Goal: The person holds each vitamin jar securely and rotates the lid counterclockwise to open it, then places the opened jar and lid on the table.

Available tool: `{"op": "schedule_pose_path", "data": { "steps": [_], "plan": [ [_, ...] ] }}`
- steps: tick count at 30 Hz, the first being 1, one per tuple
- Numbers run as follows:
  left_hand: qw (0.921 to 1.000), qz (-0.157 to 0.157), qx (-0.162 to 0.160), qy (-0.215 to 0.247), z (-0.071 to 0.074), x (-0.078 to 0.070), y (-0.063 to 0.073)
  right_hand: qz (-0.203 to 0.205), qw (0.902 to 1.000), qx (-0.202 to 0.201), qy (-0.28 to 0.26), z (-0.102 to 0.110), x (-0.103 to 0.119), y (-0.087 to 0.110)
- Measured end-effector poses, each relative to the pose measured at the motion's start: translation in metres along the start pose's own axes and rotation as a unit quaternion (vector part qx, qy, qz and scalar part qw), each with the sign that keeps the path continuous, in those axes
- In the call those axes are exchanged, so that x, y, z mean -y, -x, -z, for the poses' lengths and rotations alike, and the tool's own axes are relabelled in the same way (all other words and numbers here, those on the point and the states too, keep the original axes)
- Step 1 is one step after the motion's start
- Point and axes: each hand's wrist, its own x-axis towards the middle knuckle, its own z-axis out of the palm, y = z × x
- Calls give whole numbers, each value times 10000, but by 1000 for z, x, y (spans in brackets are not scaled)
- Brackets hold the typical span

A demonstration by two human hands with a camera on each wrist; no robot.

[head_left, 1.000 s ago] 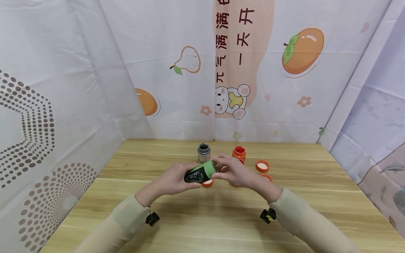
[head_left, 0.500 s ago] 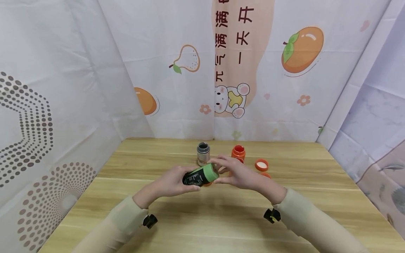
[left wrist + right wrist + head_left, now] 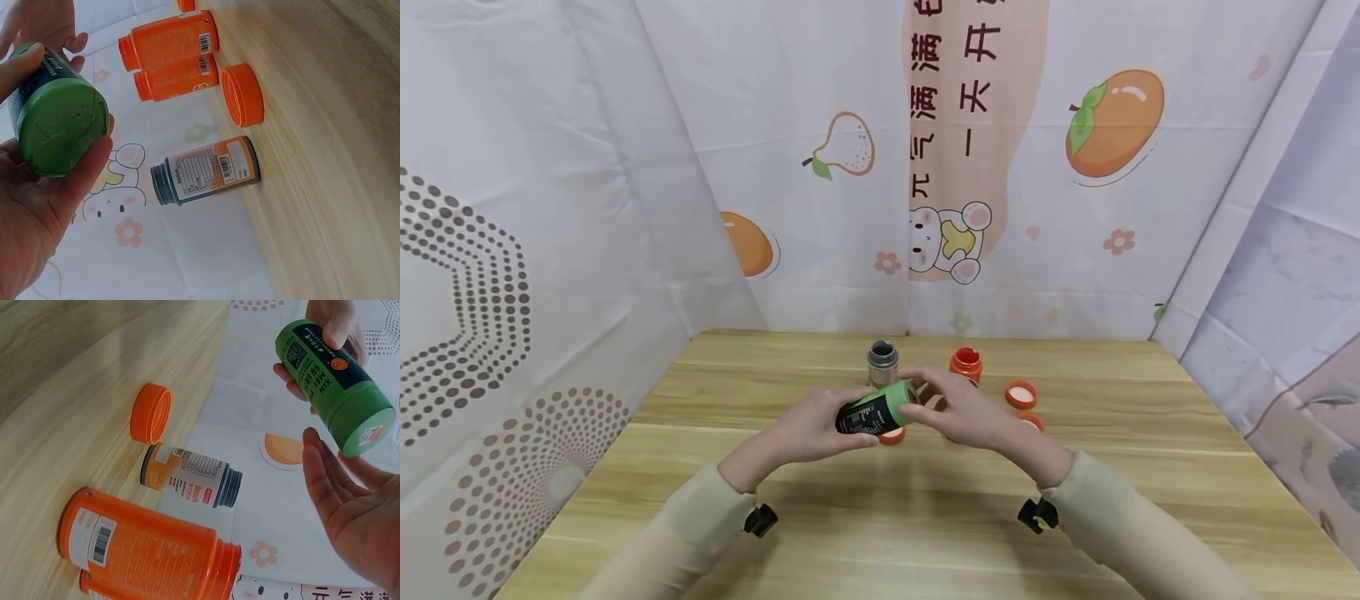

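Observation:
My left hand (image 3: 812, 427) grips a green bottle (image 3: 325, 378) with a dark label, held tilted above the table with its green cap (image 3: 362, 422) toward the right. Its round green base (image 3: 62, 128) faces the left wrist view. My right hand (image 3: 962, 408) is at the cap end, fingers spread loosely around it. In the right wrist view, the right fingers (image 3: 325, 481) are mostly straight, with fingertips right beside the cap's edge and a gap on one side. Behind the bottle stands an uncapped grey bottle (image 3: 882, 362), partly hidden in the head view.
Two uncapped orange bottles (image 3: 175, 44) stand on the wooden table (image 3: 880, 533), partly hidden behind the right hand in the head view. Orange lids lie near: one lid (image 3: 1021, 394) at the right, another lid (image 3: 892, 436) under the green bottle. A printed curtain (image 3: 820, 300) hangs behind.
The bottle tips slightly down at the cap end and then back up. My right fingers shift around the cap, while the left hand keeps its hold.

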Motion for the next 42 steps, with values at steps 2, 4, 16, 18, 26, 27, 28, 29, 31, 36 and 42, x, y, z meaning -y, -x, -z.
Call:
{"op": "schedule_pose_path", "data": {
  "steps": [2, 4, 16, 18, 26, 27, 28, 29, 31, 36, 42],
  "plan": [
    [10000, -26, -8, -48, -1, 0, 0, -130, 9998, -54, 120, -1, 1, -1],
    [10000, -56, -6, -72, -1, 1, 0, -149, 9996, -109, 214, -2, 0, -1],
    [10000, -94, -30, -12, 1, 3, -2, 217, 9984, -181, 493, -1, -1, -3],
    [10000, -43, -22, 20, 1, 3, -2, 235, 9985, -139, 471, 0, 0, -2],
    [10000, 16, -66, -7, 2, 5, -2, 510, 9976, -54, 471, 2, 3, 2],
    [10000, -7, -72, -29, 2, 5, -1, 568, 9971, -54, 494, 2, 3, 2],
    [10000, -27, -77, -48, 2, 5, -1, 622, 9967, -53, 510, 2, 2, 2],
    [9999, -40, -83, -60, 1, 5, -1, 669, 9964, -56, 523, 2, 1, 2],
    [9999, -36, -82, -88, 1, 5, -1, 741, 9959, -65, 518, 1, -1, 2],
    [9998, -22, -56, -184, -1, 5, -1, 650, 9974, -88, 294, 0, -1, 3],
    [9995, -73, -48, -318, -2, 4, -2, -28, 9998, -192, -45, -2, 2, 3]
  ]
}}
